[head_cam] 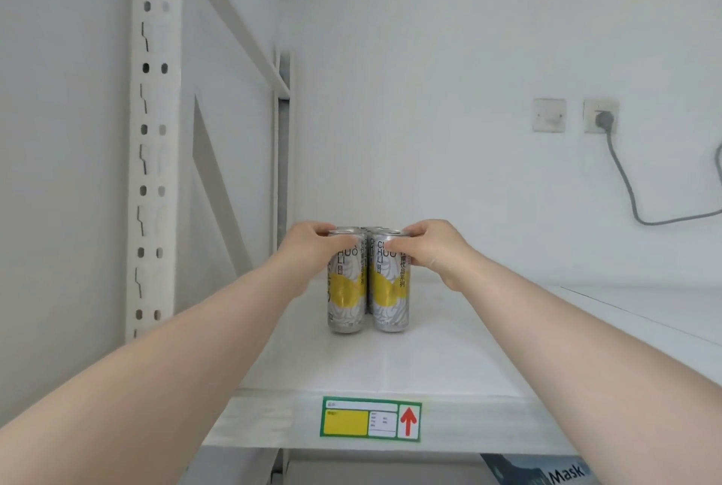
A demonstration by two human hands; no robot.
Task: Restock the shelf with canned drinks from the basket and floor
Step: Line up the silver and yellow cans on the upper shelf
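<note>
Two tall silver and yellow cans stand upright side by side on the white shelf (449, 359), with more cans just visible behind them. My left hand (308, 240) grips the top of the left can (345, 293), fingers curled over its rim. My right hand (428, 244) grips the top of the right can (390, 289) the same way. Both cans rest on the shelf board and touch each other.
A white perforated upright (150, 140) and diagonal braces stand at the left. A green and yellow label (370, 419) with a red arrow sits on the shelf's front edge. On the back wall a grey cable (625, 180) hangs from a socket. A box marked Mask (562, 475) lies below.
</note>
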